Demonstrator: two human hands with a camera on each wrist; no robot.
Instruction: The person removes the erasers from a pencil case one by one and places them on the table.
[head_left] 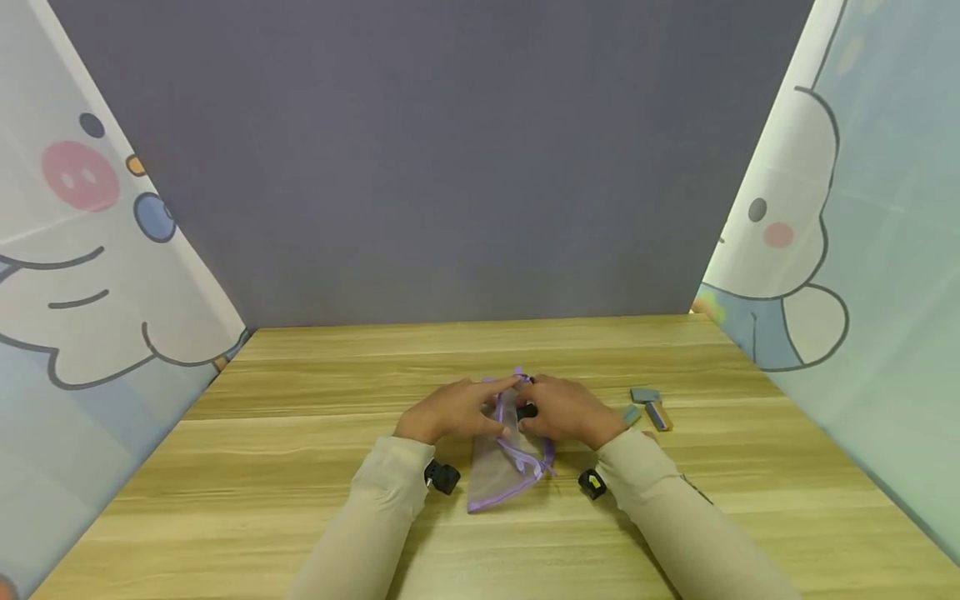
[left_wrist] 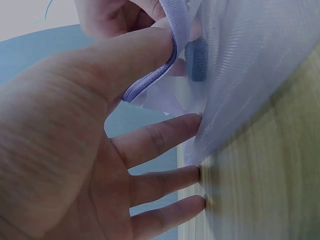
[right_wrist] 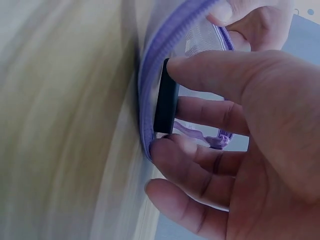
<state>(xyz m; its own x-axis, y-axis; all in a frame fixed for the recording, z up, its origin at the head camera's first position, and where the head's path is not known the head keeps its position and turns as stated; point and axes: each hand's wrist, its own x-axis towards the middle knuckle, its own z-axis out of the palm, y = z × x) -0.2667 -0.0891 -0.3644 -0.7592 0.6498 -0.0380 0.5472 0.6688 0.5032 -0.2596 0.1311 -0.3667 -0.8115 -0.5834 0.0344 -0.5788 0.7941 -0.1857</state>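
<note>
A see-through mesh pouch (head_left: 491,477) with purple zip edging lies on the table between both hands, its mouth spread apart. My left hand (head_left: 459,408) holds the pouch's edge, the thumb behind the purple zip tape (left_wrist: 176,30) and the other fingers fairly straight against mesh and table. With thumb and fingers, my right hand (head_left: 567,410) grips a small black block (right_wrist: 167,100) at the pouch's mouth. Through the mesh, the same block (left_wrist: 196,60) shows in the left wrist view. The block's exact kind cannot be made out.
Right of my right hand lie a grey-green flat block (head_left: 645,395), a smaller greenish piece (head_left: 632,415) and a striped block in blue, white and orange (head_left: 660,416). A dark grey panel (head_left: 465,167) stands behind the wooden table (head_left: 300,517). Printed cartoon sheets flank both sides.
</note>
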